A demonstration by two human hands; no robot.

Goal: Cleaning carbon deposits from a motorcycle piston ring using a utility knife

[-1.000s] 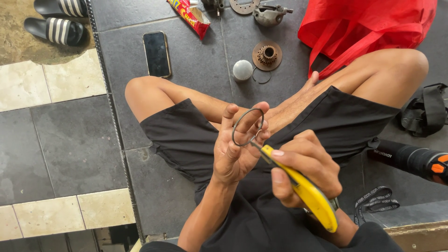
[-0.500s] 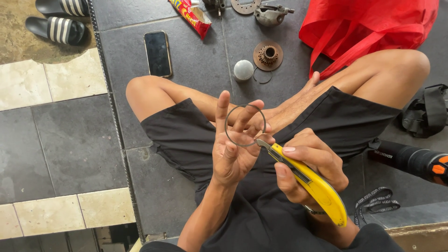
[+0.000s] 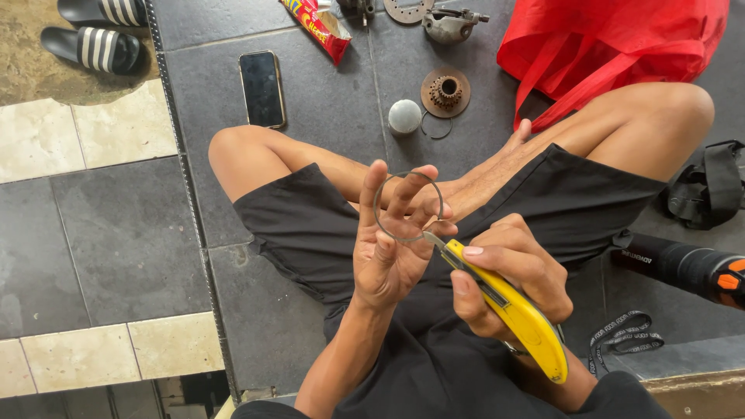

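Observation:
I sit cross-legged on a dark tiled floor, in black shorts. My left hand (image 3: 392,244) holds up a thin metal ring (image 3: 378,203), pinched between thumb and fingers, with the index and middle fingers raised behind it. My right hand (image 3: 508,279) grips a yellow utility knife (image 3: 516,314). Its blade tip touches the lower right edge of the ring, close to my left thumb.
On the floor ahead lie a black phone (image 3: 261,88), a grey ball (image 3: 404,116), a rusty sprocket (image 3: 445,91), a small wire ring (image 3: 436,126), a red snack packet (image 3: 320,25) and a red bag (image 3: 621,46). A black and orange tool (image 3: 691,268) lies at right. Striped sandals (image 3: 97,35) are upper left.
The ring has turned to face the camera more fully and my left fingers have straightened. My right hand and the knife shifted slightly, the blade staying at the ring's edge.

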